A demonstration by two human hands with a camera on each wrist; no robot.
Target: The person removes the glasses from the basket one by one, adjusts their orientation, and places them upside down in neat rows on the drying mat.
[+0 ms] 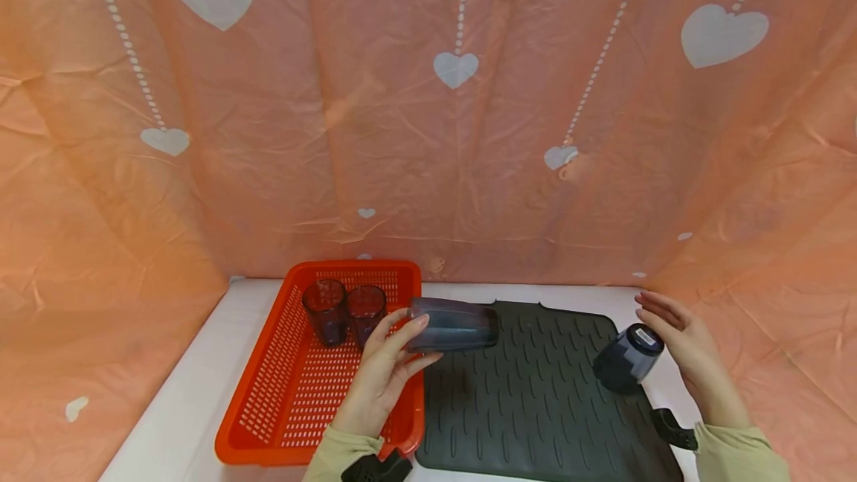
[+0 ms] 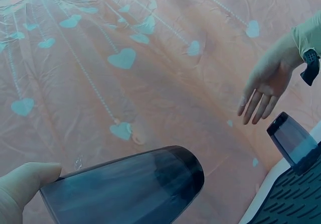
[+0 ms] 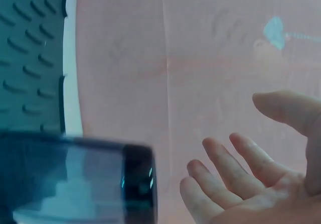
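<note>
My left hand grips a dark translucent tumbler lying sideways in the air, over the seam between the red basket and the ribbed dark mat. The left wrist view shows that tumbler with my thumb at its rim. My right hand is open with straight fingers, just right of a second tumbler that leans tilted at the mat's right edge. In the right wrist view the hand and this tumbler are apart.
Two more dark tumblers stand upright at the back of the red basket. The basket and mat lie on a white table. An orange cloth with white hearts closes off the back and both sides.
</note>
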